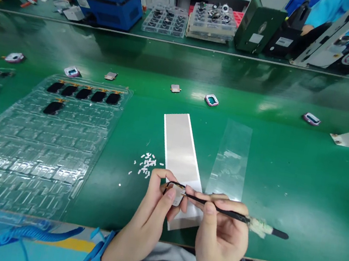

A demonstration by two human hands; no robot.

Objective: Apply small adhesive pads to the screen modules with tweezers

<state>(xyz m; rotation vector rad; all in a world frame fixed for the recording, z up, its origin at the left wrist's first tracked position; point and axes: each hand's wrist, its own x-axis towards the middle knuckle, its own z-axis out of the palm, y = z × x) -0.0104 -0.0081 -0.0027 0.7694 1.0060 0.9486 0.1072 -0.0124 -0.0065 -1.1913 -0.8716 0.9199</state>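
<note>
Pinching a pale part (177, 199) at lower center of frame, left hand (156, 209) faces right hand (226, 233) gripping black tweezers (236, 215).

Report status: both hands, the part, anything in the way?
Left hand pinching the part. Right hand gripping tweezers, tip at the part's edge. Strip lies beneath the hands; no obstruction seen at the tip.

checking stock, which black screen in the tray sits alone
The black screen in row two of the clear plastic tray; the other five screens share the farthest row.
</note>
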